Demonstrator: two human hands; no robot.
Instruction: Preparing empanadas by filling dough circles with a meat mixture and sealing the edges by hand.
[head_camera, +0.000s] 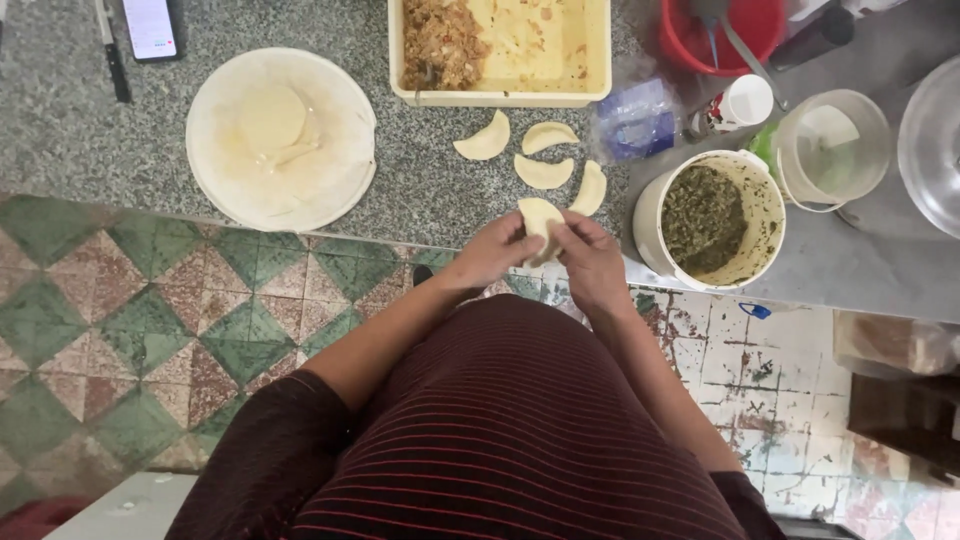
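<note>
— What is being held, and where is it?

— A folded dumpling (540, 222) of pale dough, held between both hands just over the near edge of the speckled stone counter (100, 140), in front of the person's striped dark shirt (520, 440).

— How do the hands grip it?

— The left hand (492, 252) comes in from the left with its fingers curled and closed on the dumpling's left side, thumb on top. The right hand (592, 262) meets it from the right, fingertips pinched together on the dough's edge. Neither hand is spread; both are pressed onto the same piece, and the two hands nearly touch each other.

— What lies closest beyond it?

— Four finished dumplings (545, 170), half-moon shaped, lying on the counter just past the hands, near one another in a loose cluster. Right of them stands a white bucket (648, 215) with dark green filling inside.

— And farther out?

— Straight ahead, a cream rectangular tray (500, 96) with browned filling at its left end and a smeared yellowish bottom. To the left, a round white board (330, 190) carrying a small stack of dough rounds (272, 118). A crumpled clear plastic bag (632, 120) sits between the tray and the bucket. At the right are a second, paler bucket (835, 150), a red bowl (690, 45) and a small white cup (748, 100). At the far left corner lie a phone (152, 28) and a dark-handled knife (112, 55).
</note>
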